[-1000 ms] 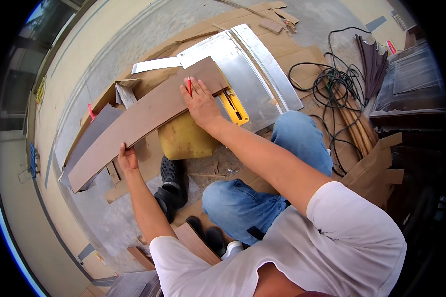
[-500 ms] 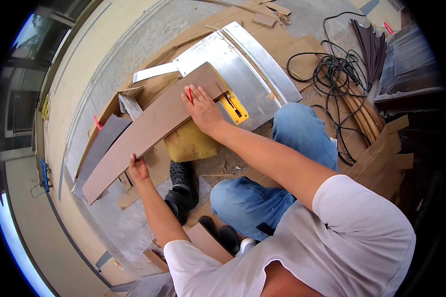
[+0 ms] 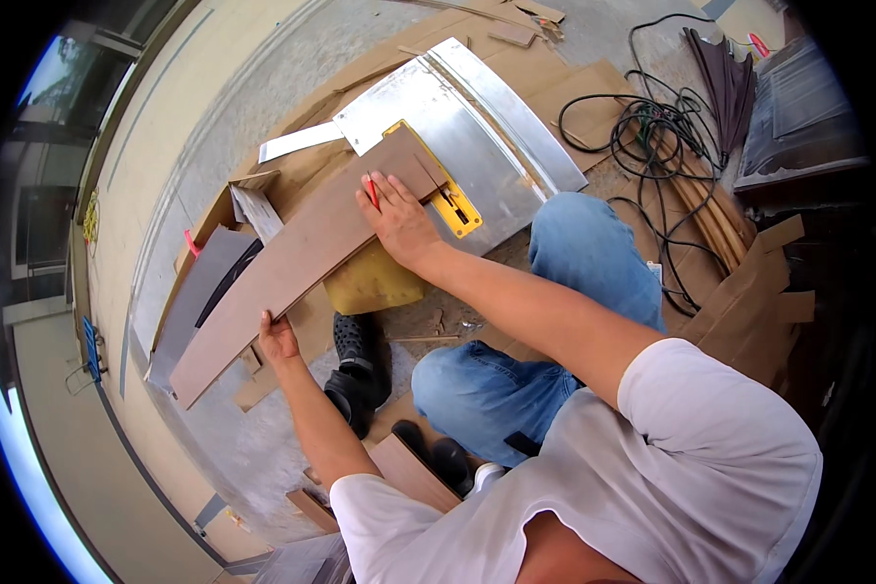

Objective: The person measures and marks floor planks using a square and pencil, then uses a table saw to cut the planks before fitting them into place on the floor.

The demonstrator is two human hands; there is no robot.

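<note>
1 brown brd | L hand: fingers clamped on edge | R hand: palm-dn atop, fingers gripping pencil

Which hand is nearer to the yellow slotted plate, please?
The right hand, on the long brown board just left of the plate; the left hand holds the board's near edge, farther left.

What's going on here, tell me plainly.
A person's right-hand grip lies on a long brown wood-look board, with a slim red pencil tucked among its fingers. The left-hand grip holds the board's near edge, farther left. The board's right end covers part of a yellow rectangular insert in a silver metal top.
</note>
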